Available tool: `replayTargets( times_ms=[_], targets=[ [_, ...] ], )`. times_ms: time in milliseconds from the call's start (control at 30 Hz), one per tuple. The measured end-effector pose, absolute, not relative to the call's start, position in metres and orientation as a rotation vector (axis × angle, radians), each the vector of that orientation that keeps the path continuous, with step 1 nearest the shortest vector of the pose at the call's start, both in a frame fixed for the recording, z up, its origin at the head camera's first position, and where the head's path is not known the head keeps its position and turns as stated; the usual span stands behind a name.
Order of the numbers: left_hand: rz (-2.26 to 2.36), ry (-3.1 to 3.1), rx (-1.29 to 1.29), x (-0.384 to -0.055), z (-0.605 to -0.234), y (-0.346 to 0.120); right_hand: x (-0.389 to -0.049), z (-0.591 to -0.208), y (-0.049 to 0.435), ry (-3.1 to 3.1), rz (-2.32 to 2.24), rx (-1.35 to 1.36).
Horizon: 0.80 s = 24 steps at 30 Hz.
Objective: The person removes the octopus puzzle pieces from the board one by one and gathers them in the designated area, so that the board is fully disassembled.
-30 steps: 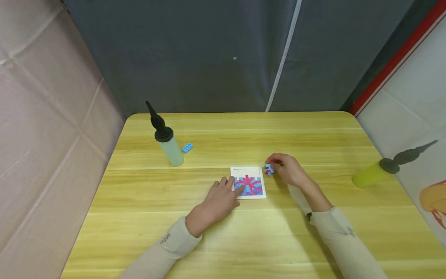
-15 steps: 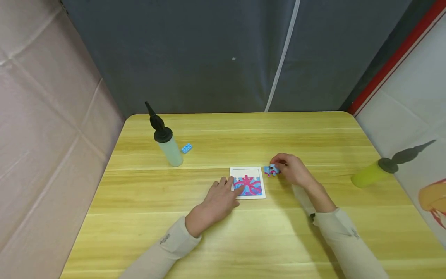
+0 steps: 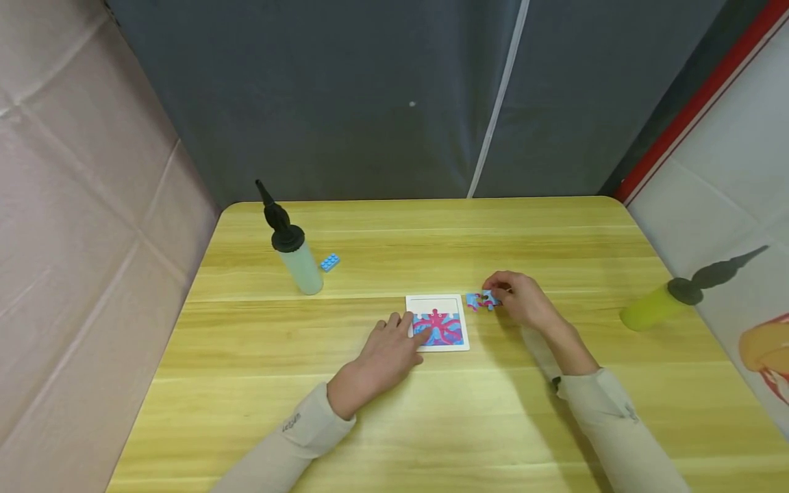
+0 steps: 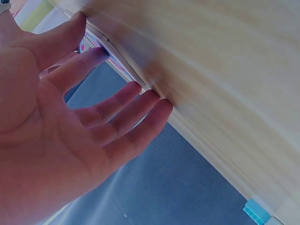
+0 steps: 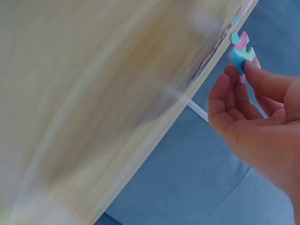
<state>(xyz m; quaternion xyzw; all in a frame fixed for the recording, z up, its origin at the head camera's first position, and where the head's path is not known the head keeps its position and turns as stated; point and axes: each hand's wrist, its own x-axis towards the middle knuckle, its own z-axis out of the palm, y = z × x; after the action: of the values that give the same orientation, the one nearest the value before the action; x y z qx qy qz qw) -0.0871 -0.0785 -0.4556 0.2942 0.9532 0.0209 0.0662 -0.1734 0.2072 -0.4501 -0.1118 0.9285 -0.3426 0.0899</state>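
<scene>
Right hand (image 3: 519, 301): fingers pinching flat blue-and-pink jigsaw piece (image 5: 240, 52); 1 similar loose piece (image 3: 472, 301) just left of them. Left hand (image 3: 385, 350): fingers extended, touching white square pink-octopus puzzle tray (image 3: 433, 305).

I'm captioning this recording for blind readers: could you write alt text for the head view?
A person's right hand holds a blue-and-pink jigsaw piece in its grip, beside a partly filled, white-framed octopus puzzle that the left hand touches. On the wooden table are a pale bottle and blue toy brick at left, and a yellow-green bottle at right.
</scene>
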Motion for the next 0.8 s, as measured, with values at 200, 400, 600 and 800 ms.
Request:
replayTargets(
  times_ms=[200, 400, 600, 800],
  targets=[
    [0.066, 2.874, 0.893, -0.088, -0.455, -0.079, -0.172, -0.451, 0.214, 2.754, -1.024, -0.335],
    [0.071, 2.877, 0.899, -0.088, -0.456, -0.080, -0.171, -0.452, 0.219, 2.770, -1.020, -0.339],
    [0.055, 2.883, 0.907, -0.088, -0.456, -0.080, -0.168, -0.451, 0.223, 2.780, -1.010, -0.317],
    [0.065, 2.879, 0.901, -0.087, -0.456, -0.079, -0.167, -0.450, 0.229, 2.788, -0.996, -0.304]
  ],
)
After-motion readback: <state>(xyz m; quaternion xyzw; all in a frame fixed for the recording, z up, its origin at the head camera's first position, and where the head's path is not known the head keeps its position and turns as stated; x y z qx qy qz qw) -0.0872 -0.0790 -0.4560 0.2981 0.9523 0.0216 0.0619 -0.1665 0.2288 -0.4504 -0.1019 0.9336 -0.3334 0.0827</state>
